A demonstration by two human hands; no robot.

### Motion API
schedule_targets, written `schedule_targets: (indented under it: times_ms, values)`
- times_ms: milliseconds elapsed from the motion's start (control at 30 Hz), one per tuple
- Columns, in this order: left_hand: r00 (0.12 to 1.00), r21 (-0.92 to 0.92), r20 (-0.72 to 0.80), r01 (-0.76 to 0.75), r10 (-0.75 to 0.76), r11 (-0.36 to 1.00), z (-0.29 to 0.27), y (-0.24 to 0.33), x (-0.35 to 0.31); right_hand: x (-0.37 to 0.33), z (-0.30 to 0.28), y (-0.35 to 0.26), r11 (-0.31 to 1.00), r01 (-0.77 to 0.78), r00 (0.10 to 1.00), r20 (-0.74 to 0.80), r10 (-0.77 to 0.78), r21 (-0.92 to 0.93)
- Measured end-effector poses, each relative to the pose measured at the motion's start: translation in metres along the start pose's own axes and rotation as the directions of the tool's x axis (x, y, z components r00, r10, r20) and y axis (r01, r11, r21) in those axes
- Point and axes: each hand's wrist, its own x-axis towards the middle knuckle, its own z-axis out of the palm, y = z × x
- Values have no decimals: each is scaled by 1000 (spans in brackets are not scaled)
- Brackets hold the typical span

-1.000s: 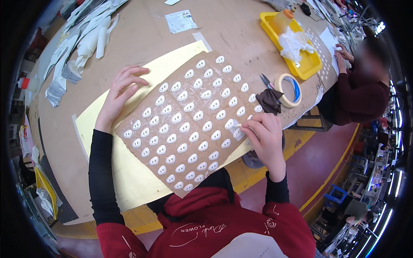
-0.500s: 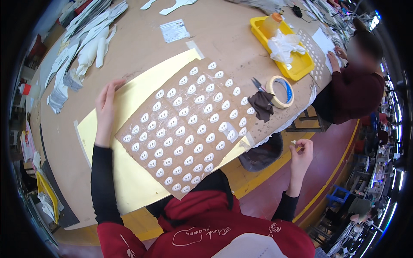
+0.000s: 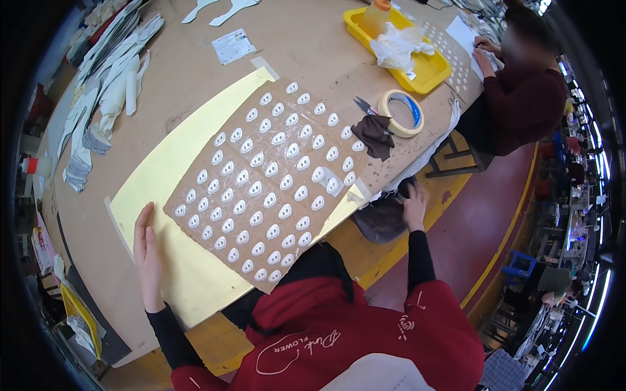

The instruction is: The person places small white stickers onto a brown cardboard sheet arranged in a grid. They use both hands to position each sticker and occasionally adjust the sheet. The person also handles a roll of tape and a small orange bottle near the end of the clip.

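Note:
A brown sheet [image 3: 261, 171] lies at an angle over a pale yellow board [image 3: 189, 146]. Rows of small white rounded pieces with two dark dots each cover the sheet. One small translucent patch [image 3: 332, 186] lies near its right edge. My left hand [image 3: 147, 251] rests at the board's left part, fingers stretched out, holding nothing and apart from the brown sheet. Beyond the table's right edge, my right hand [image 3: 415, 207] hangs over a dark bin [image 3: 380, 223]. Its fingers look spread, though slightly blurred, and I see nothing in them.
Right of the sheet lie a dark cloth [image 3: 373, 135], pointed metal blades [image 3: 365, 105] and a tape roll [image 3: 401, 113]. A yellow tray [image 3: 433, 77] holds a bottle and plastic bag. Cut white pieces [image 3: 104, 78] pile at far left. A person [image 3: 521, 98] works at right.
My left hand has moved down along the board toward me. My right hand, earlier pinching something small and pale, has moved left and up over the bin, its fingers loosened. The view has shifted.

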Motion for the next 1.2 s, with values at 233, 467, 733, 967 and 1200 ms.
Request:
schedule_targets:
  times_ms: [233,467,733,967,1200]
  values:
    - [997,-29,-46,63,-64,998,-9,10,-16,-12,84,-56,465,-481,853,273,445,743]
    - [988,-49,-110,106,-111,993,-9,10,-29,-74,110,-131,536,-793,470,850,238,289]
    - [988,-68,-113,96,-104,993,-10,-2,-30,-65,87,-119,825,-481,784,568,252,297]
    - [987,-82,-123,91,-101,992,-8,-2,-33,-11,52,-133,521,-423,905,311,292,741]
    - [993,53,-76,91,-87,994,-4,11,-36,11,-12,-121,224,-309,761,98,641,924]
